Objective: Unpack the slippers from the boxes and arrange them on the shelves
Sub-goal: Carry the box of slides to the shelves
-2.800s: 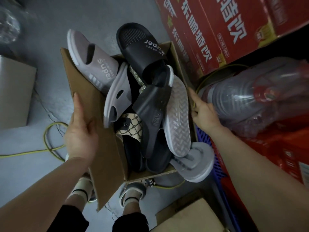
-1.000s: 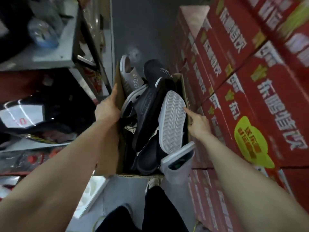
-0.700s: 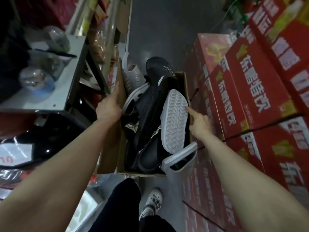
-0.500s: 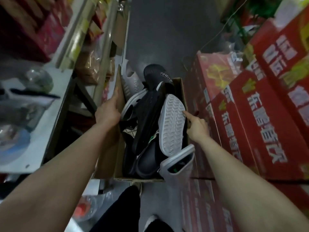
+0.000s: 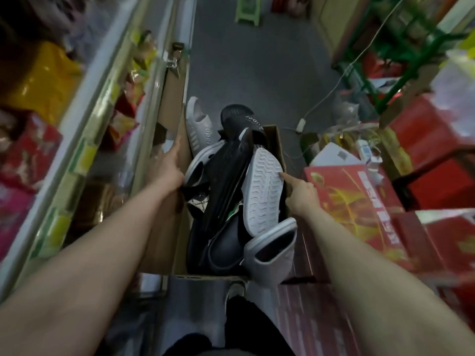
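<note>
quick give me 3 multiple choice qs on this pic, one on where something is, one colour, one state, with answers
1. Where is the green stool?
A. in the box
B. at the aisle's far end, ahead
C. under the left arm

2. What colour is the ridged sole by the right hand?
A. white
B. yellow
C. red

3. The box is
A. taped shut
B. open and empty
C. open and full of slippers

Answers: 1 B, it stands on the floor far beyond the box; 2 A, its tread is pale white; 3 C, slippers stick out over the rim.
</note>
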A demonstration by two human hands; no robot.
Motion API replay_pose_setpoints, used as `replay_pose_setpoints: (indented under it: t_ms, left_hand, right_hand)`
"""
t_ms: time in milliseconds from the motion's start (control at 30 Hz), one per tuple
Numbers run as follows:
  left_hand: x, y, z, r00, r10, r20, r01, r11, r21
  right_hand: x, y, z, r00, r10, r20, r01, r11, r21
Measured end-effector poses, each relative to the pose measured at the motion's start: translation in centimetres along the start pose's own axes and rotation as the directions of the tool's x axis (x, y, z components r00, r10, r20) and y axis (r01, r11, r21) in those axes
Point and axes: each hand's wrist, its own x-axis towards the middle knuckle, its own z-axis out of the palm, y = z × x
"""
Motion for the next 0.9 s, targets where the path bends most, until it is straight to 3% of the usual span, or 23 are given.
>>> replay_pose_setpoints:
  t_ms: [300,633,900]
  left_hand:
    - [19.4,7.4,-1.8,0.998,0.016,-0.065,-0.012,0.998,0.058]
    - [45.8,14.1,-5.1,0.999,-0.02,-0.027,0.021,0.999,0.043]
    - [68.0,18.8,-8.0,1.0,0.01,0.0,-0.01,0.972,0.234]
  right_hand:
    - [20.5,-3.7,-6.8,1.0,-0.002,0.01,0.002,1.0,0.02]
    - [46.8,-11.8,-11.0,0.999,0.033,0.039,-0.033,0.999,0.006]
    - [66.7,-18.1,-15.1,0.997,0.079,-0.004,-0.079,0.997,0.005]
